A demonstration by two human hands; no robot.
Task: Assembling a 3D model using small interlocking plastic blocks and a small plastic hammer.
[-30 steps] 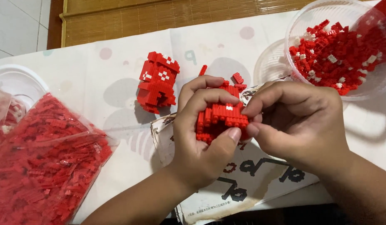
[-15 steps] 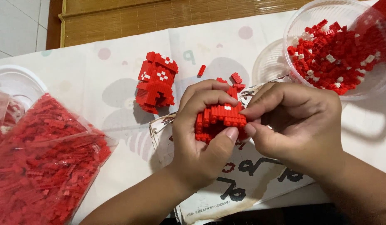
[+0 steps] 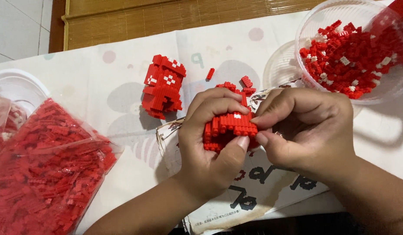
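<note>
The left hand [image 3: 210, 148] is wrapping its fingers tight around a small red brick model [image 3: 230, 128], thumb under it and fingers on top. The right hand [image 3: 306, 130] is pinching the model's right side with its fingertips. Both hands are holding it just above a torn paper sheet [image 3: 262, 187] near the table's front edge. A bigger bumpy red model [image 3: 162, 87] is standing behind on open cloth. A shiny plastic bag [image 3: 45, 169] of tiny bricks is crowding the left. A clear round tub [image 3: 362, 48] of red and white bricks is sitting far right.
</note>
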